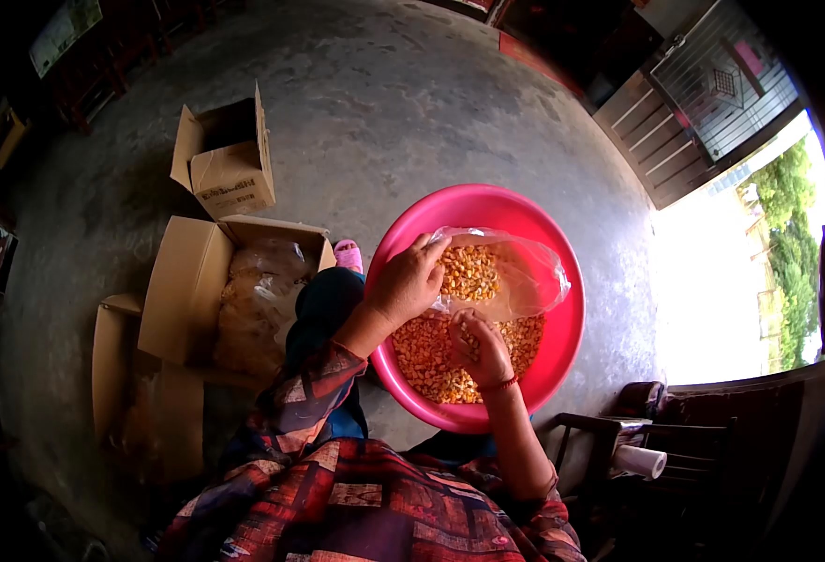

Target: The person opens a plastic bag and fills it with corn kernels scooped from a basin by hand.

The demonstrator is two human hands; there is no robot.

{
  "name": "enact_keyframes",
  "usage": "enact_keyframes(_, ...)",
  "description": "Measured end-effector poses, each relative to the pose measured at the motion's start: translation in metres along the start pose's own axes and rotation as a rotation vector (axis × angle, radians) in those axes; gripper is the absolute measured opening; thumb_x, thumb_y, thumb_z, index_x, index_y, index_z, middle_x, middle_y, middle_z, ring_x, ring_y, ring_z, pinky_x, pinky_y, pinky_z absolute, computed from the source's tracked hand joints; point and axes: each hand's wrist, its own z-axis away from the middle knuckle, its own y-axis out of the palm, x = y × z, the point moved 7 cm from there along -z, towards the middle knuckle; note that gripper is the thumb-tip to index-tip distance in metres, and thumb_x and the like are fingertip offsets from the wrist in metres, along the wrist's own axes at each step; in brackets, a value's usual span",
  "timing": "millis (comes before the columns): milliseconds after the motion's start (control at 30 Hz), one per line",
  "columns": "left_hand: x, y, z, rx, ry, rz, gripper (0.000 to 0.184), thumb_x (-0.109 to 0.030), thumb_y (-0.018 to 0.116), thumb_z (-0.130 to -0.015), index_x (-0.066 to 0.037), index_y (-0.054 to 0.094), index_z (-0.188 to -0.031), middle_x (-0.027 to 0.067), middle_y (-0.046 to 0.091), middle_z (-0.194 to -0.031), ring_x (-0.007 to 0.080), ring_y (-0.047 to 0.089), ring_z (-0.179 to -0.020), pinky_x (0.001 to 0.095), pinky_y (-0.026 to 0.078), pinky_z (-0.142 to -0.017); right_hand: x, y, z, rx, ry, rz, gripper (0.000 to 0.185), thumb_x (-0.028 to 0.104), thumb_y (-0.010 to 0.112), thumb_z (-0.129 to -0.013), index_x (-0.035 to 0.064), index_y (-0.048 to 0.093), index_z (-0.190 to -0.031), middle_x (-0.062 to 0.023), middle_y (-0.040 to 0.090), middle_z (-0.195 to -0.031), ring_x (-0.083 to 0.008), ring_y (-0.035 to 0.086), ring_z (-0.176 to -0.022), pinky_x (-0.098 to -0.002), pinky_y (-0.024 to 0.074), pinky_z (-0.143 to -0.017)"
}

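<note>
Below me stands a round pink basin (570, 347) with loose yellow-orange corn kernels (431, 365) over its bottom. My left hand (410, 283) grips the edge of a clear plastic bag (534, 272) at its left side, above the basin. Corn kernels show inside the bag. Just below the bag's opening, my right hand (481, 351) is cupped, with its fingers curled round some kernels. A red string circles my right wrist.
To the left, an open cardboard box (183, 281) holds clear plastic bags (262, 300). Another open box (234, 178) stands beyond it, and a third (173, 421) nearer. A wooden chair (693, 431) with a paper roll (639, 461) is at lower right. An open doorway lies right.
</note>
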Motion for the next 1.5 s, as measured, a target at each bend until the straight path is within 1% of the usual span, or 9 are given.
enact_keyframes(167,0.001,0.000,0.000,-0.006,-0.002,0.008,0.037,-0.002,0.051,-0.080,0.003,0.052,-0.116,0.0209,0.056,-0.108,0.0357,0.057,-0.097,0.0391,0.048,-0.081,0.001,0.011,0.003,0.131,0.070,0.056,0.020,0.025,0.042,-0.095,0.0075,0.050,-0.092,0.0038,0.038,-0.057,-0.0046,0.029,-0.041,-0.0190,0.0245,-0.036)
enact_keyframes(433,0.001,0.000,-0.001,0.007,-0.016,0.024,0.040,-0.001,0.050,-0.078,0.001,0.051,-0.118,0.0212,0.055,-0.109,0.0369,0.056,-0.098,0.0398,0.047,-0.082,0.084,0.029,-0.028,0.008,-0.369,0.034,0.019,0.021,0.041,-0.096,0.0079,0.051,-0.088,0.0051,0.038,-0.057,-0.0047,0.027,-0.041,-0.0191,0.0221,-0.037)
enact_keyframes(633,-0.002,-0.003,0.000,-0.026,0.006,-0.011,0.040,-0.003,0.049,-0.079,0.001,0.051,-0.119,0.0215,0.054,-0.111,0.0374,0.055,-0.099,0.0399,0.047,-0.083,0.085,0.002,-0.079,-0.037,-0.496,-0.066,0.021,0.017,0.040,-0.096,0.0053,0.056,-0.090,-0.0032,0.057,-0.076,-0.0109,0.055,-0.070,-0.0257,0.0475,-0.062)
enact_keyframes(833,-0.004,-0.004,0.000,-0.040,0.012,0.044,0.039,-0.003,0.049,-0.080,0.001,0.051,-0.119,0.0217,0.054,-0.113,0.0369,0.055,-0.101,0.0396,0.047,-0.083,0.082,0.022,-0.068,-0.076,-0.721,0.398,0.025,0.019,0.042,-0.096,0.0002,0.059,-0.094,-0.0065,0.063,-0.095,-0.0148,0.058,-0.092,-0.0297,0.0437,-0.089)
enact_keyframes(1000,-0.003,-0.004,0.000,-0.039,0.001,0.022,0.039,-0.003,0.049,-0.080,0.001,0.051,-0.119,0.0217,0.054,-0.113,0.0370,0.055,-0.101,0.0398,0.047,-0.083,0.082,0.027,-0.034,-0.149,-0.696,0.554,0.025,0.019,0.038,-0.098,0.0031,0.057,-0.094,0.0016,0.052,-0.076,-0.0051,0.040,-0.061,-0.0193,0.0331,-0.055)
enact_keyframes(1100,0.000,-0.002,0.000,-0.036,0.002,0.014,0.039,-0.003,0.050,-0.080,0.001,0.051,-0.118,0.0215,0.055,-0.112,0.0369,0.056,-0.099,0.0398,0.047,-0.082,0.070,0.048,-0.004,0.057,-0.538,0.694,0.024,0.018,0.039,-0.097,0.0029,0.057,-0.094,0.0003,0.052,-0.075,-0.0052,0.041,-0.061,-0.0191,0.0338,-0.054)
enact_keyframes(1167,0.001,-0.001,-0.001,-0.033,-0.001,0.011,0.038,-0.003,0.050,-0.080,0.001,0.052,-0.118,0.0215,0.055,-0.111,0.0368,0.056,-0.098,0.0399,0.048,-0.081,0.042,0.054,0.010,0.241,-0.357,0.848,0.024,0.020,0.042,-0.097,0.0010,0.056,-0.097,0.0000,0.053,-0.074,-0.0083,0.048,-0.065,-0.0217,0.0397,-0.058)
enact_keyframes(1333,0.000,-0.002,0.000,-0.027,-0.008,0.000,0.036,-0.004,0.050,-0.081,0.001,0.054,-0.116,0.0213,0.056,-0.106,0.0364,0.057,-0.093,0.0401,0.048,-0.078,-0.002,0.061,0.013,0.407,-0.718,1.571,0.019,0.008,0.053,-0.078,0.0037,0.058,-0.095,-0.0110,0.060,-0.098,-0.0291,0.054,-0.100,-0.0397,0.0404,-0.090)
enact_keyframes(1500,0.000,-0.001,-0.001,-0.027,0.021,-0.007,0.036,-0.005,0.051,-0.081,0.002,0.053,-0.116,0.0208,0.056,-0.107,0.0358,0.057,-0.094,0.0395,0.048,-0.079,-0.034,0.058,0.004,0.456,-0.918,1.758,0.023,0.016,0.054,-0.078,0.0057,0.058,-0.097,-0.0099,0.056,-0.106,-0.0273,0.053,-0.101,-0.0398,0.0381,-0.091)
